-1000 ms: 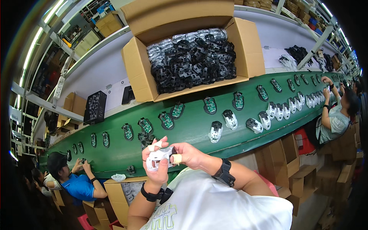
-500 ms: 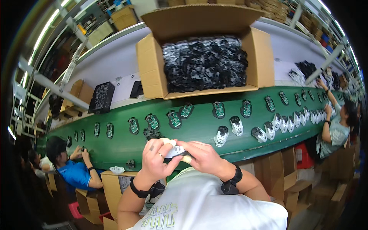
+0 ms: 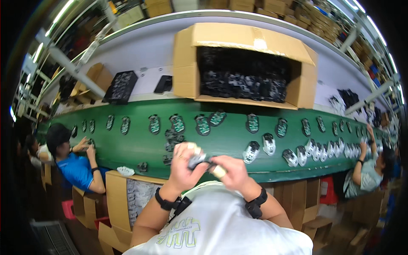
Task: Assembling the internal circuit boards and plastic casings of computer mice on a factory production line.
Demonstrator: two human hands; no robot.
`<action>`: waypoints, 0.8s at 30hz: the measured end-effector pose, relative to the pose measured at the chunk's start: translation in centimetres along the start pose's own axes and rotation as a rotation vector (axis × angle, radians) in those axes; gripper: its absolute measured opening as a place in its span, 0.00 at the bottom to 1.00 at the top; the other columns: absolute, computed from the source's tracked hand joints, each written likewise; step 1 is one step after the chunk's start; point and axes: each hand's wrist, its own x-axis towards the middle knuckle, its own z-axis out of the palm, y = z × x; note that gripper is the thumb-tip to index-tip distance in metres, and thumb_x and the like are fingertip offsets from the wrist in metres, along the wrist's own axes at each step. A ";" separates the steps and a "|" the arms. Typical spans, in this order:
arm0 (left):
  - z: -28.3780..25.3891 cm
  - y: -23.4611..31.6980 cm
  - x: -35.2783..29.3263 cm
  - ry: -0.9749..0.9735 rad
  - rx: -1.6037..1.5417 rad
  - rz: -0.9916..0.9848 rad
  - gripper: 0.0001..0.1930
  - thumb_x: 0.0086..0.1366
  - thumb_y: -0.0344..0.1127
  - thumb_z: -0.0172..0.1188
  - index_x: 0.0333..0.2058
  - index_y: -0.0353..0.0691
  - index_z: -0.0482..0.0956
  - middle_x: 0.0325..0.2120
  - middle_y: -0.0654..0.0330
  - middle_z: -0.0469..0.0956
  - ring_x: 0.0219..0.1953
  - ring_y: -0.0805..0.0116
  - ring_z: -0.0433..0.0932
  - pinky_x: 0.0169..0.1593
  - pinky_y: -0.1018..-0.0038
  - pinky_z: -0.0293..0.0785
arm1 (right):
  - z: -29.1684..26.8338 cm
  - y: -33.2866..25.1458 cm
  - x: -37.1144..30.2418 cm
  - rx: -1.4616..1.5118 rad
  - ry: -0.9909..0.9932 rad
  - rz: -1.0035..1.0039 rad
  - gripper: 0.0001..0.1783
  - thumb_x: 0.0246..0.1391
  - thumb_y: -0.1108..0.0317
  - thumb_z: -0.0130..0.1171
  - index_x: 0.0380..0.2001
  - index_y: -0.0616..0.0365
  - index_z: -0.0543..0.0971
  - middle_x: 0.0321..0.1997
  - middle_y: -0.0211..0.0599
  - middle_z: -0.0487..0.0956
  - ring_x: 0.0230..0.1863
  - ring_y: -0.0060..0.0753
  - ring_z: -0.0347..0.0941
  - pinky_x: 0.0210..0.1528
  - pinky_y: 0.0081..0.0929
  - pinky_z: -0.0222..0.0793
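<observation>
My left hand [image 3: 182, 170] is closed around a light grey computer mouse shell [image 3: 196, 161], held above the near edge of the green belt. Just right of it, my right hand [image 3: 233, 173] pinches a small black plastic part [image 3: 209, 164] beside the shell. Blur hides whether the two pieces are joined. Pale finger cots cover some fingertips on both hands. Several black plastic parts [image 3: 173, 139] lie in a pile past my left hand. White mouse shells with black inserts [image 3: 251, 152] rest on the belt to the right.
Mouse bases with green circuit boards [image 3: 252, 123] line the green belt [image 3: 229, 144]. Behind it stands an open carton [image 3: 187, 63] of black parts. A white shell [image 3: 126, 171] lies at the near left edge. Co-workers sit at left [image 3: 78, 165] and right [image 3: 355, 174].
The view has shifted, so the carton and belt appear farther right. My hands have drawn slightly apart, and the shell has turned between them.
</observation>
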 end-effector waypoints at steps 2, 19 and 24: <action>1.9 -2.8 -1.3 0.020 0.140 -0.131 0.36 0.59 0.45 0.67 0.59 0.27 0.66 0.49 0.44 0.71 0.53 0.46 0.68 0.60 0.56 0.62 | -0.7 3.7 -0.4 -0.059 0.020 0.399 0.14 0.56 0.72 0.58 0.45 0.64 0.80 0.37 0.51 0.83 0.37 0.49 0.82 0.42 0.35 0.77; -15.9 -24.7 -23.8 -0.612 0.974 -1.056 0.27 0.58 0.44 0.63 0.56 0.41 0.77 0.59 0.44 0.72 0.69 0.41 0.58 0.70 0.39 0.48 | 4.4 16.2 -8.9 -0.635 -0.579 0.225 0.29 0.49 0.61 0.68 0.56 0.50 0.77 0.69 0.48 0.66 0.68 0.54 0.64 0.68 0.46 0.61; -15.2 -23.4 -21.6 -0.363 0.995 -1.005 0.15 0.67 0.36 0.55 0.50 0.41 0.81 0.52 0.55 0.80 0.61 0.55 0.72 0.69 0.36 0.47 | 4.7 16.7 -8.7 -0.459 -0.189 0.395 0.20 0.55 0.68 0.60 0.52 0.55 0.77 0.58 0.50 0.75 0.58 0.53 0.73 0.59 0.44 0.70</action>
